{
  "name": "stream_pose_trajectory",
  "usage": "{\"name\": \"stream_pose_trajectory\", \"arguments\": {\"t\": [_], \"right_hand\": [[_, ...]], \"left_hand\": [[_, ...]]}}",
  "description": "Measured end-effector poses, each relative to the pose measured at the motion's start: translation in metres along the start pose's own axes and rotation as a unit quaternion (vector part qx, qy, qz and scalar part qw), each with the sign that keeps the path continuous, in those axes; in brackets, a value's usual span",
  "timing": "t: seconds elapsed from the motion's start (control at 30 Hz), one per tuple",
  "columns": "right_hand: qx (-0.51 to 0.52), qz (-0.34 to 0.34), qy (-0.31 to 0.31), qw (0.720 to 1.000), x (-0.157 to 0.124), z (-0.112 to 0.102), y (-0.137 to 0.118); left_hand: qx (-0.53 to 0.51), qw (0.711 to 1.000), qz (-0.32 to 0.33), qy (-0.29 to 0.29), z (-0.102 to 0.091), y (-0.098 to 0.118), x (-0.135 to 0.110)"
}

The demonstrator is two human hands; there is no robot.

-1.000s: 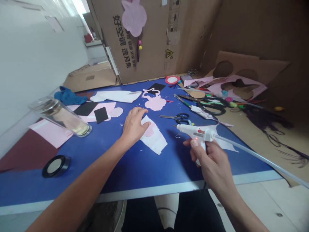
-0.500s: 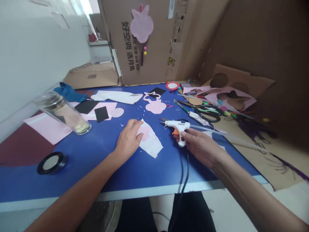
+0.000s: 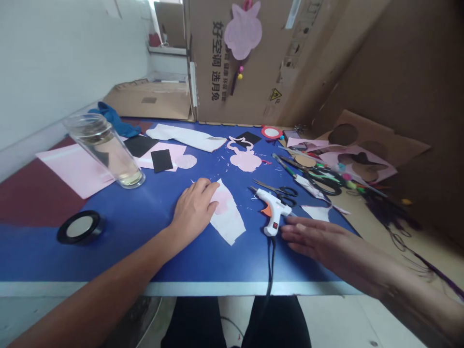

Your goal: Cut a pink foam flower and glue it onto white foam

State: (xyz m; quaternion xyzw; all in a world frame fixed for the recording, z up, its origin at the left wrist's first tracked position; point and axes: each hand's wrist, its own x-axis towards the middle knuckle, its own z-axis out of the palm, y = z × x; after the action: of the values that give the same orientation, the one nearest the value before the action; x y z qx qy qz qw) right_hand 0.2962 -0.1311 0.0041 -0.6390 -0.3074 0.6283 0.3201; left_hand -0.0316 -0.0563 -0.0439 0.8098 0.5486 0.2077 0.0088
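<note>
My left hand [image 3: 195, 203] rests on the left edge of a white sheet piece [image 3: 232, 224], fingers bent together and thumb on it. A pink cutout [image 3: 224, 199] lies on that piece, partly covered by my fingers. My right hand [image 3: 311, 237] is open, fingers stretched out, just right of a white glue gun [image 3: 273, 210] with an orange trigger. The gun lies on the blue table, nozzle to the upper left, its cable running off the front edge. Behind it lie black-handled scissors [image 3: 281, 190].
A lidded glass of liquid [image 3: 116, 157] and black tape [image 3: 79, 228] stand at left. Pink cloud-shaped cutouts [image 3: 246, 161] lie farther back. Brushes, scissors and scraps crowd the right side by cardboard [image 3: 377, 130]. A pink ornament [image 3: 243, 31] hangs on the cardboard wall.
My right hand has let go of the glue gun, which now lies on the table, and has drawn to its right. My left hand stays on the white piece. The view has shifted.
</note>
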Motion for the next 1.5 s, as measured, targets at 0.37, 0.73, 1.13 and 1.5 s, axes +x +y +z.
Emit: {"name": "stream_pose_trajectory", "arguments": {"t": [0.37, 0.73, 1.13, 1.5], "right_hand": [[-0.64, -0.557, -0.051, 0.528, 0.025, 0.102, -0.036], [-0.725, -0.535, -0.063, 0.43, 0.062, 0.118, -0.053], [-0.731, -0.538, -0.069, 0.413, 0.063, 0.116, -0.056], [-0.727, -0.546, -0.051, 0.414, 0.056, 0.112, -0.046]], "left_hand": [[0.034, 0.998, -0.047, 0.016, -0.006, 0.005, -0.003], [0.016, 0.997, -0.072, 0.005, -0.004, 0.004, -0.003], [0.012, 0.997, -0.075, 0.0, -0.005, 0.005, -0.002], [0.004, 0.997, -0.082, -0.007, -0.007, 0.007, -0.002]]}}
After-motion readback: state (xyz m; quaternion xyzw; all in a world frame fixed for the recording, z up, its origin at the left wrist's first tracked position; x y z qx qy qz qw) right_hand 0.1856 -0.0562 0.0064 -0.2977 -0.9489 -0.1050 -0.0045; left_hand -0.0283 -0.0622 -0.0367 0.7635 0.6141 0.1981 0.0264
